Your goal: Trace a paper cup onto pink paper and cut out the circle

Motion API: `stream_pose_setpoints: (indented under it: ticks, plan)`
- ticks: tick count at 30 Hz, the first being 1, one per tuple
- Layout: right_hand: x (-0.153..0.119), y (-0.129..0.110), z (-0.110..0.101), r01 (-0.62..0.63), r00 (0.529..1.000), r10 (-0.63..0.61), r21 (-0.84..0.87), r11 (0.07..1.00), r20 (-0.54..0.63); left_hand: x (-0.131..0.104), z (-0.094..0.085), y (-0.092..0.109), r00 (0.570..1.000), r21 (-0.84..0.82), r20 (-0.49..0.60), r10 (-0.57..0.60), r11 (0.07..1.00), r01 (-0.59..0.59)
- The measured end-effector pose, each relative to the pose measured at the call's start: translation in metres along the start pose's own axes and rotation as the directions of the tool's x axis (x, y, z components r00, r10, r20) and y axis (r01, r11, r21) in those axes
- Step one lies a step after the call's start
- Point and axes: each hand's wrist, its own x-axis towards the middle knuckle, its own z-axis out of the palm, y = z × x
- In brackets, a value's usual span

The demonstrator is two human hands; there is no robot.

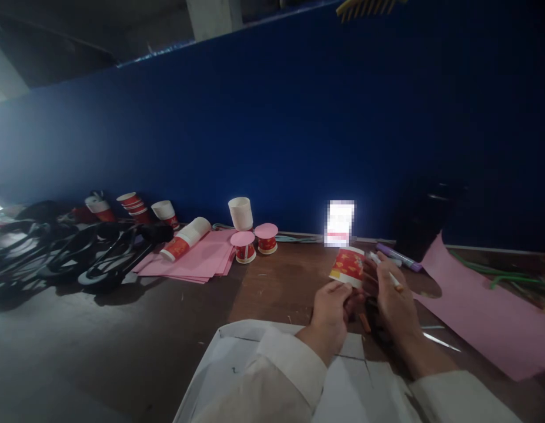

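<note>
My left hand (331, 314) is closed around the lower end of a red patterned paper cup (350, 265) with a pale rim and a yellow patch. Close by on the right, my right hand (393, 299) grips a slim white pen (394, 279), its tip end pointing at the cup's side. Whether the tip touches the cup I cannot tell. Under my forearms lies a white board or box lid (237, 346). A purple marker (399, 257) rests just beyond my right hand.
Two short red cups with pink paper discs (266, 231) stand left of centre, before a white cup (240, 212). Pink sheets (206, 258) carry a lying cup (186, 238). Headphones (117, 258) fill the left. A bright screen (340, 223), pink paper (484, 317) and a blue partition (254, 129) surround.
</note>
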Motion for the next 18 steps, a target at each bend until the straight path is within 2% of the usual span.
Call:
stream_pose_setpoints:
  ticks: [2, 3, 4, 6, 8, 9, 12, 18]
  plan:
    - [-0.006, -0.003, -0.002, 0.191, 0.977, -0.206, -0.214, 0.958, -0.05, 0.004, -0.003, 0.002, 0.999, -0.003, -0.04, -0.002, 1.0, 0.002]
    - [-0.009, -0.006, -0.002, 0.302, 0.942, -0.332, -0.315, 0.9, -0.044, 0.007, -0.004, 0.003, 0.999, -0.003, -0.053, -0.006, 1.0, 0.006]
    - [-0.012, -0.009, -0.003, 0.411, 0.891, -0.454, -0.401, 0.819, -0.016, 0.009, -0.006, 0.003, 0.998, -0.006, -0.064, 0.005, 1.0, -0.005]
    - [-0.018, -0.018, -0.004, 0.611, 0.754, -0.648, -0.472, 0.635, 0.104, 0.013, -0.009, 0.002, 0.999, -0.007, -0.048, 0.025, 1.0, -0.025]
    - [-0.024, -0.024, -0.004, 0.738, 0.646, -0.723, -0.438, 0.513, 0.242, 0.016, -0.01, 0.001, 0.999, 0.002, -0.018, 0.045, 0.999, -0.045]
    - [-0.026, -0.026, -0.003, 0.774, 0.61, -0.735, -0.423, 0.471, 0.297, 0.018, -0.01, 0.0, 0.999, 0.011, -0.013, 0.053, 0.999, -0.052]
    - [-0.031, -0.025, -0.002, 0.812, 0.56, -0.733, -0.434, 0.391, 0.387, 0.021, -0.009, -0.001, 0.996, 0.054, -0.03, 0.087, 0.995, -0.085]
    - [-0.029, -0.017, 0.0, 0.822, 0.537, -0.746, -0.443, 0.358, 0.394, 0.026, -0.014, -0.003, 0.995, 0.198, -0.052, 0.088, 0.977, -0.076]
